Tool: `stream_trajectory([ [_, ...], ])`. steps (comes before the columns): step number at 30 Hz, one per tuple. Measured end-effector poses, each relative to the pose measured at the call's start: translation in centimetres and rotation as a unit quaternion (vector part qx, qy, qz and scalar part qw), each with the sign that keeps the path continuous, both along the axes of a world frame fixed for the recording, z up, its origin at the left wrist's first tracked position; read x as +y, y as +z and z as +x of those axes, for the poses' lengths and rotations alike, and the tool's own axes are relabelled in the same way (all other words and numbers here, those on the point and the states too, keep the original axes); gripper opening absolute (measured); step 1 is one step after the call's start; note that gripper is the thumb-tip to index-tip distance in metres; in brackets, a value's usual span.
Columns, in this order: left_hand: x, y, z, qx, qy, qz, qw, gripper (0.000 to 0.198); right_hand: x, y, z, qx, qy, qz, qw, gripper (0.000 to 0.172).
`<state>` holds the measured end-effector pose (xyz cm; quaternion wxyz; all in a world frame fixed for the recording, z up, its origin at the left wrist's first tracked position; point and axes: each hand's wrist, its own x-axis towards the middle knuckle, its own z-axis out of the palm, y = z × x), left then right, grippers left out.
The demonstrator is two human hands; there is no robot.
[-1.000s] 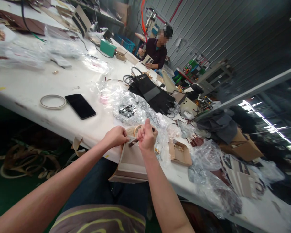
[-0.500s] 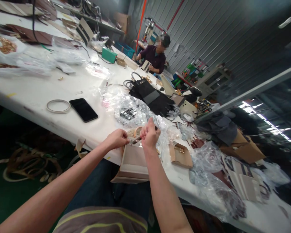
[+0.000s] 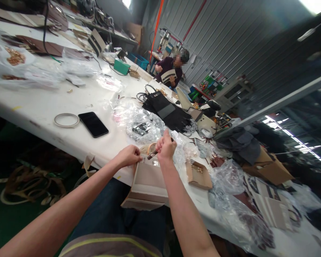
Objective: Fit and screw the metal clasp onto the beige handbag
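Observation:
A beige bag piece [image 3: 149,178] lies over the table's near edge in front of me, its lower flap hanging toward my lap. My left hand [image 3: 130,156] is closed in a pinch at its upper left corner; what lies between the fingertips is too small to make out. My right hand [image 3: 166,148] is wrapped around a slim dark tool [image 3: 152,155], thumb up. The tool's end points down and left, above the panel's top edge. A small shiny metal plate [image 3: 155,163] shows on that edge, beside the right wrist. Behind the hands lies a coil of tan cord [image 3: 147,149].
A phone [image 3: 93,124] and a tape roll [image 3: 66,120] lie to the left. Plastic wrap [image 3: 139,119] and black bags [image 3: 167,110] lie ahead. On the right are a small carton [image 3: 199,175] with metal fittings and more plastic [image 3: 235,210]. A co-worker [image 3: 169,69] sits across the table.
The tool's end has drawn back from my left fingertips, and the metal plate shows more plainly. My left hand stays pinched at the corner. The co-worker has raised a striped panel.

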<state>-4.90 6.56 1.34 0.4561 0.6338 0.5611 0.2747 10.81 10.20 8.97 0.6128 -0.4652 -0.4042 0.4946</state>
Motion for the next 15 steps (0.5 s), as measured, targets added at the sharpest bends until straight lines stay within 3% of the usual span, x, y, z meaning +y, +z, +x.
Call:
stream_trajectory([
  [4,-0.3,0.2,0.2,0.006,0.007,-0.009,1.0,0.026,2.6,0.3,-0.8,0.005,0.015,-0.071,0.997,0.079],
  [8,-0.1,0.2,0.2,0.01,0.013,-0.03,0.999,0.024,2.7,-0.1,-2.0,-0.051,0.058,-0.084,0.993,0.075],
  [10,0.1,0.0,0.2,0.009,0.018,-0.039,0.999,0.024,1.4,-0.6,-2.2,-0.093,0.052,-0.051,0.993,0.073],
  [13,0.4,-0.3,0.3,0.008,0.023,-0.05,0.998,0.019,-2.1,-2.0,-1.6,-0.14,-0.008,0.056,0.989,0.069],
  [15,0.5,-0.4,0.4,0.015,0.027,-0.05,0.998,0.015,-4.6,-2.9,-0.9,-0.152,0.005,0.09,0.984,0.068],
])
